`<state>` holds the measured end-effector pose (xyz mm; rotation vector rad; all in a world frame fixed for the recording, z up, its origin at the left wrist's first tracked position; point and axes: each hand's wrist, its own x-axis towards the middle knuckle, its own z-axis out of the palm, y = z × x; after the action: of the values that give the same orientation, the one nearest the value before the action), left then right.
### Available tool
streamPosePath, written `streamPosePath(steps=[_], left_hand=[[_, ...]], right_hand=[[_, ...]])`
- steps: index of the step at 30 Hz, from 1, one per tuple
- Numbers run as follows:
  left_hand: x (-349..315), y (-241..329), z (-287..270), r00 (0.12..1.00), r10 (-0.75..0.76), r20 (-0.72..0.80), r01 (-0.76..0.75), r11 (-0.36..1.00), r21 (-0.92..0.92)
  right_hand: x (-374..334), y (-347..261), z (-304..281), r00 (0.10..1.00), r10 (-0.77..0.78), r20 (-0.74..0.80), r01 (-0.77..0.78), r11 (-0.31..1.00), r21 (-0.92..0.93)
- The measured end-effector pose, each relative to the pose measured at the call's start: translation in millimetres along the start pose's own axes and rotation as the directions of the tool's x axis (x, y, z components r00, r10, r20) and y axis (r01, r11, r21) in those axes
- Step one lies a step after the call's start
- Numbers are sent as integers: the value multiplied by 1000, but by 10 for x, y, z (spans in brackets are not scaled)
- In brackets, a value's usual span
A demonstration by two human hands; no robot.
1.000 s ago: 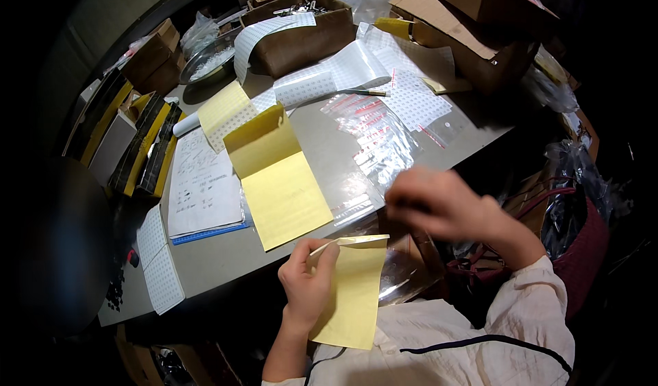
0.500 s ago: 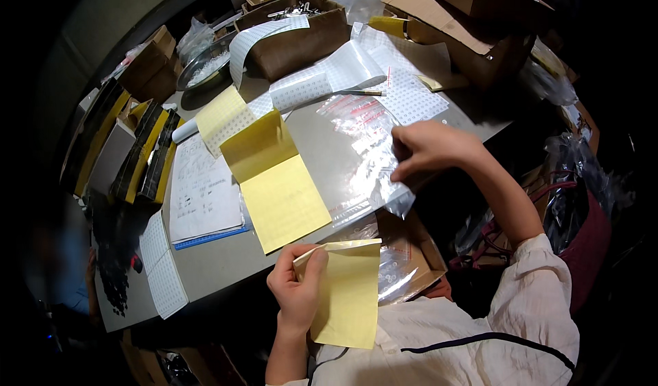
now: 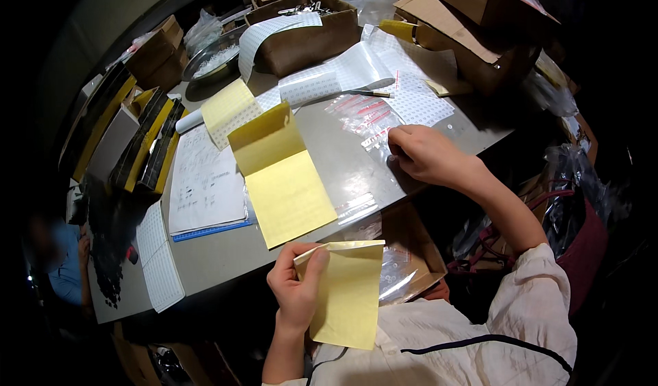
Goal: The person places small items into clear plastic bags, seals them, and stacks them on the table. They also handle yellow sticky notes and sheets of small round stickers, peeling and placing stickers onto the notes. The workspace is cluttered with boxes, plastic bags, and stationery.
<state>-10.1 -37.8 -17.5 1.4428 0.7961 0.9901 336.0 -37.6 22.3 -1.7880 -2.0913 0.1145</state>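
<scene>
Head view: person seated at a grey table (image 3: 329, 160), both forearms coming in from the lower edge.
Far left: black and yellow flat packs (image 3: 147, 146) stacked on edge; a white perforated sheet (image 3: 159, 266) lies near the table's front edge.
Left of centre: printed white form (image 3: 205, 180) on a blue board, flat on the table.
Centre: yellow pad (image 3: 284, 180) with its top leaf folded back, just right of the form.
Left hand (image 3: 296, 289): below the table edge, thumb and fingers pinched together on the top left corner of a yellow sheet (image 3: 349, 293).
Yellow sheet: off the table, held over the lap, hanging nearly upright, top edge folded over.
Handling, yellow sheet: judged light, thin and limp; creases easily. Best held by a corner or the folded top edge, as now.
Below right of sheet: open brown box (image 3: 411, 242) with clear bags inside, under the table edge.
Right hand (image 3: 428, 154): on the table, fingers curled together, tips pressing on clear zip bags (image 3: 370, 122) with red strips.
Handling, bags: judged slick, soft and near weightless; they slide on each other, so pinch one by its edge.
Rear: white label strips (image 3: 329, 78) draped over a brown carton (image 3: 308, 36); more cartons right.
</scene>
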Motion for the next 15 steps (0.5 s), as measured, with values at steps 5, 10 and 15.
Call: streamPosePath(steps=[5,10,15], left_hand=[[-25,24,-5,997,60,-45,-60,998,-3],[-58,4,-60,991,102,-91,-104,994,-15],[-77,-15,-49,991,135,-25,-133,989,66]], right_hand=[[11,-8,-116,975,221,-2,-218,959,-184],[-177,-155,-193,991,111,78,-103,991,-90],[-349,-706,-191,979,-46,196,-16,952,304]])
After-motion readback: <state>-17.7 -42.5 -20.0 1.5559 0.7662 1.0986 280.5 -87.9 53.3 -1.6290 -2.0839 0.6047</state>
